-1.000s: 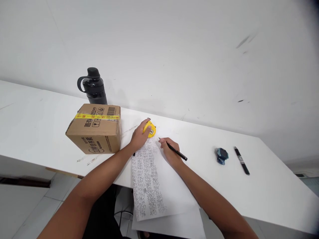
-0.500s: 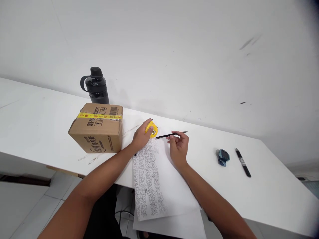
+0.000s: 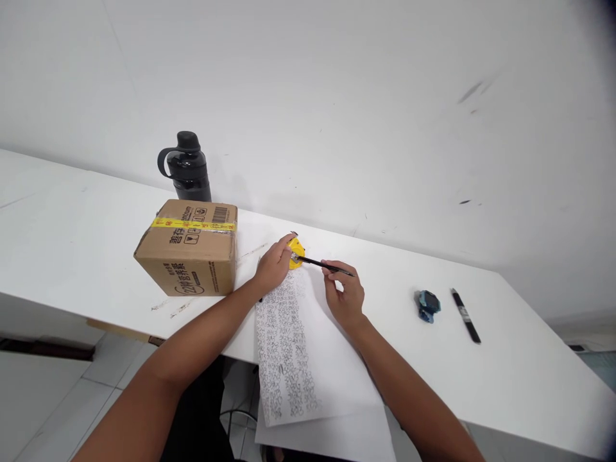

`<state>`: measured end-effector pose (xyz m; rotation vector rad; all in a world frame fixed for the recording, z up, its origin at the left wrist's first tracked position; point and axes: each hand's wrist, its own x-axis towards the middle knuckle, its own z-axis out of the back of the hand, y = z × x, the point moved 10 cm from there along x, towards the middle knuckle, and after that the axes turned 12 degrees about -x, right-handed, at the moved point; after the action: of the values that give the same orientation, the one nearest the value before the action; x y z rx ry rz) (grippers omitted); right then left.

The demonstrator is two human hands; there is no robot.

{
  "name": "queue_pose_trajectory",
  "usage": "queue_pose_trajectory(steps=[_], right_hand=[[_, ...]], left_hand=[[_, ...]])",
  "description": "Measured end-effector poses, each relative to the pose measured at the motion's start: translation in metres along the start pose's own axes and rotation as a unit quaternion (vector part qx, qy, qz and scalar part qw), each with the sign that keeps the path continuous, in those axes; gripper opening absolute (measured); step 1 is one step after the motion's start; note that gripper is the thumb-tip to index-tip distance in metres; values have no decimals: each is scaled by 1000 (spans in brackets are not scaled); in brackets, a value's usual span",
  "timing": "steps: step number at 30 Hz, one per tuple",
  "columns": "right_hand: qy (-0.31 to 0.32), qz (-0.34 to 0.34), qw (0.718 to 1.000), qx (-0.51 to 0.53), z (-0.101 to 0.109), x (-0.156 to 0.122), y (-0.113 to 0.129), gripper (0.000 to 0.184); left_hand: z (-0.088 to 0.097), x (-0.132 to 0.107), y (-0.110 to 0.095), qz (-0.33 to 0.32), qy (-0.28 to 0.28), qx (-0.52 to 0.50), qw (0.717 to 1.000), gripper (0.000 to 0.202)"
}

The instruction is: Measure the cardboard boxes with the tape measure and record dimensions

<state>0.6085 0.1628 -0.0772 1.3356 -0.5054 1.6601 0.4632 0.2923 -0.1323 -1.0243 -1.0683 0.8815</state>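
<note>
My left hand (image 3: 273, 264) is closed around the left side of a yellow tape measure (image 3: 297, 246), at the top of a sheet of paper (image 3: 337, 359). Dense dark handwriting fills the left part of that sheet. My right hand (image 3: 344, 292) grips a slim black pen (image 3: 315, 262) between thumb and fingers. One end of the pen overlaps the face of the tape measure; whether it touches is hard to tell. The sheet hangs over the table's front edge, with another white sheet (image 3: 327, 443) showing below it.
Left of my hands stands a taped cardboard box (image 3: 187, 256), with a black bottle (image 3: 187, 168) behind it. On the right lie a blue watch (image 3: 427, 305) and a black pen or marker (image 3: 466, 316). A white wall (image 3: 327, 128) runs along the back of the table (image 3: 423, 372).
The pen has swung and moved left, so its end is now over the tape measure instead of beside it. The tape measure looks slightly turned in my left hand.
</note>
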Motion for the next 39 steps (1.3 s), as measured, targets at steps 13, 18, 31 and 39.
queue_pose_trajectory(steps=[13,18,31,39], right_hand=[[22,47,997,-51,-2,-2,12,21],[17,50,996,-65,-2,-4,10,19],[-16,-85,996,12,-5,-8,-22,23],[-17,-58,997,-37,-4,-6,-19,13]], left_hand=[[0,-1,-2,-11,3,24,1000,44],[-1,-1,-4,-12,3,33,999,45],[-1,0,-3,-6,6,28,1000,45],[-1,-2,-7,-10,8,38,999,46]])
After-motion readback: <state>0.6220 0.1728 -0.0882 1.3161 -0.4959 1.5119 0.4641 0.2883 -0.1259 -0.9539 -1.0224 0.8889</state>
